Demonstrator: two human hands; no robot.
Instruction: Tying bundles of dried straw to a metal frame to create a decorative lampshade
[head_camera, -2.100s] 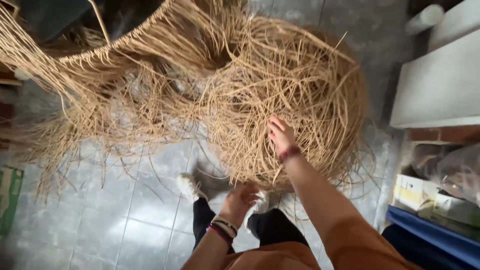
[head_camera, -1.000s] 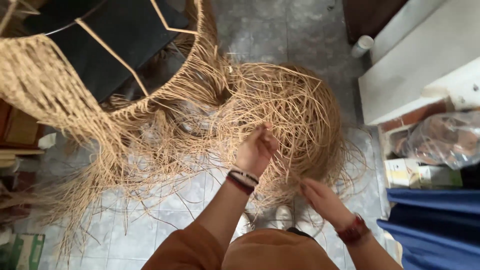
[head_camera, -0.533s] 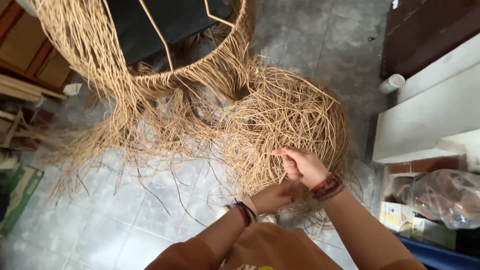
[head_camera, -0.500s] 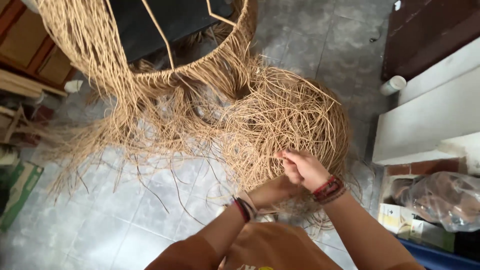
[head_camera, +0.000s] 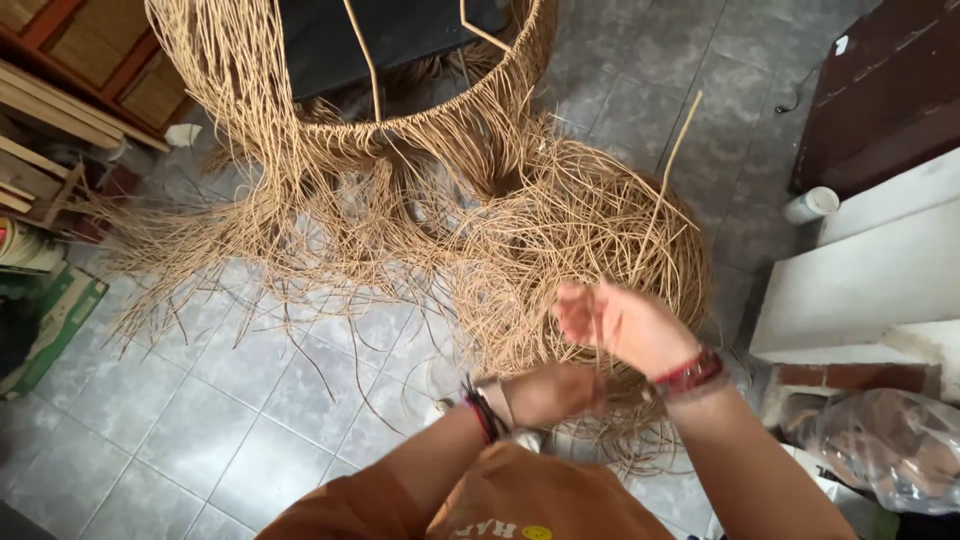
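Left hand (head_camera: 560, 393) low, closed, grip contents unclear through blur. Right hand (head_camera: 620, 325) above it, fingers pinched, apparently on a rattan strand (head_camera: 668, 170). Beyond lies the rattan tangle (head_camera: 570, 240) on tiled floor (head_camera: 250, 420), woven frame (head_camera: 330, 110) behind.

We see a tan rattan strand tangle (head_camera: 580, 240), loosely coiled into a rounded heap on the tiled floor (head_camera: 250, 420).

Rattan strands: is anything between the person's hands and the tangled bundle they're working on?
Nothing visible. The right hand is raised directly over the rattan strands, apparently pinching one, though motion blur hides the grip. The left hand sits against the bundle's near edge, below the right.
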